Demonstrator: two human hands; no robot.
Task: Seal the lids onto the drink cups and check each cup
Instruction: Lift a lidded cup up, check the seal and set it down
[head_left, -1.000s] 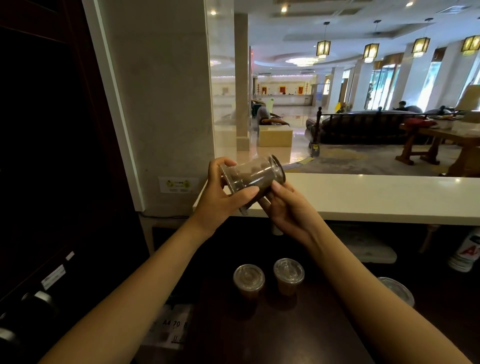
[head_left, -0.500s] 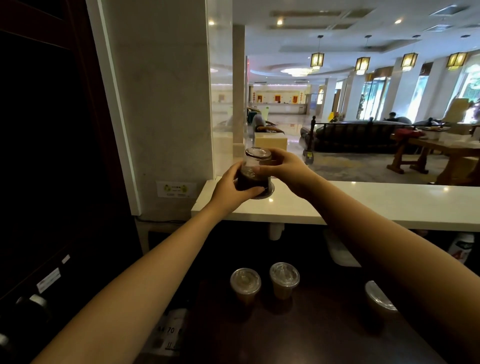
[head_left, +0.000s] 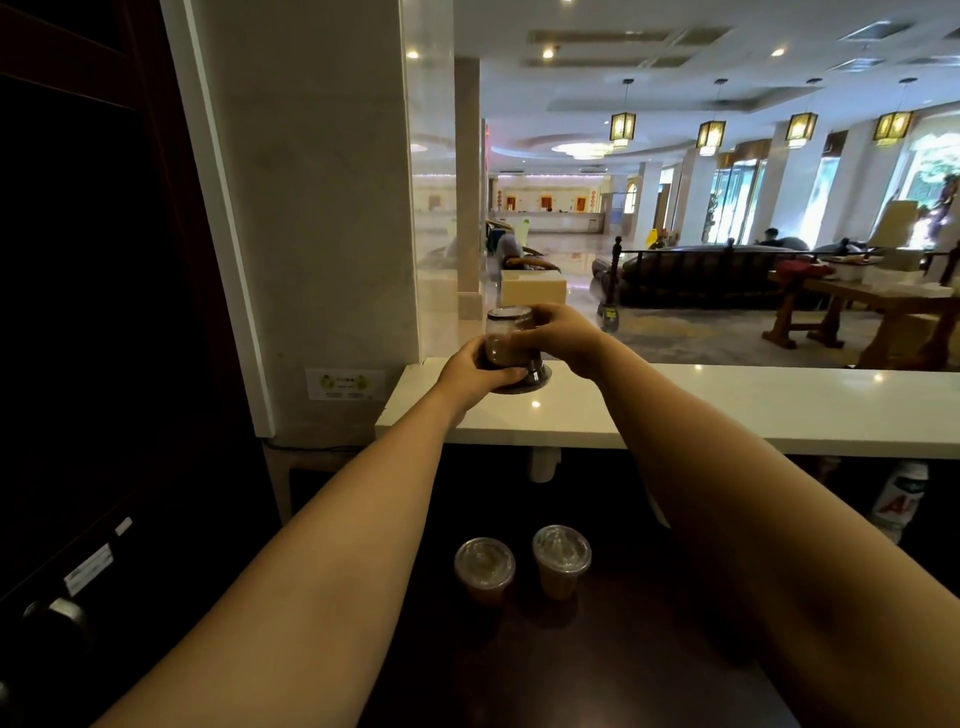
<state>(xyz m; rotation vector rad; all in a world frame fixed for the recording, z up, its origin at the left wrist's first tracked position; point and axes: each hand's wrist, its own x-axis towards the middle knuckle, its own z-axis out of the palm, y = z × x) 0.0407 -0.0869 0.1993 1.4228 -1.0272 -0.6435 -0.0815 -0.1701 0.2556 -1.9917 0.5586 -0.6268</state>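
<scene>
Three lidded cups (head_left: 511, 345) (head_left: 484, 569) (head_left: 561, 560), two hands (head_left: 475, 371) (head_left: 563, 338)

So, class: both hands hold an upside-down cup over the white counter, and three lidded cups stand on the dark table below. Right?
Not quite. The head view shows two lidded cups on the dark table, not three. The rest holds: left hand and right hand hold the upside-down cup over the white counter.

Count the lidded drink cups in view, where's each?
3. One cup held inverted over the white counter by the left hand and right hand; two cups side by side on the dark lower surface. More may be out of frame.
</scene>
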